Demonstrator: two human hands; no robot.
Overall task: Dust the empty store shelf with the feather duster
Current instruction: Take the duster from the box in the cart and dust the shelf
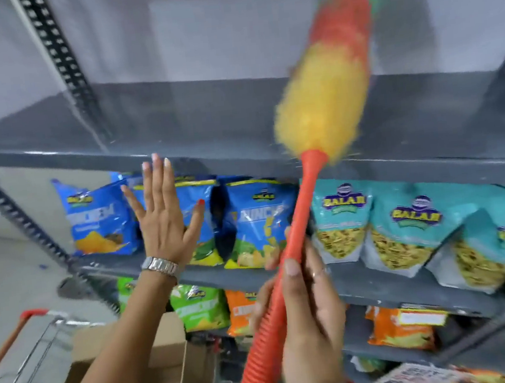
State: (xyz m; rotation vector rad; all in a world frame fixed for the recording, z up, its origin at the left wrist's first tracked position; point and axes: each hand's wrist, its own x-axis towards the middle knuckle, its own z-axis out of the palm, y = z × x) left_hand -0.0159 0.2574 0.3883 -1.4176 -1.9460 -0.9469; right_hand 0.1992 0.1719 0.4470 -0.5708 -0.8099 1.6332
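The empty grey metal shelf [175, 118] runs across the upper half of the view. A feather duster [324, 90] with a yellow, orange and green head and an orange ribbed handle slants up over the shelf's right part, blurred by motion. My right hand [308, 319] grips the handle low down, in front of the lower shelves. My left hand [167, 222], with a metal watch on the wrist, is held up flat with fingers spread, its fingertips at the empty shelf's front edge, holding nothing.
Blue snack bags [101, 219] and teal snack bags [398, 226] fill the shelf below; green and orange bags [201, 306] lie lower still. A perforated upright post [59, 55] stands at left. A cardboard box [157, 366] sits in a shopping trolley [33, 314] at lower left.
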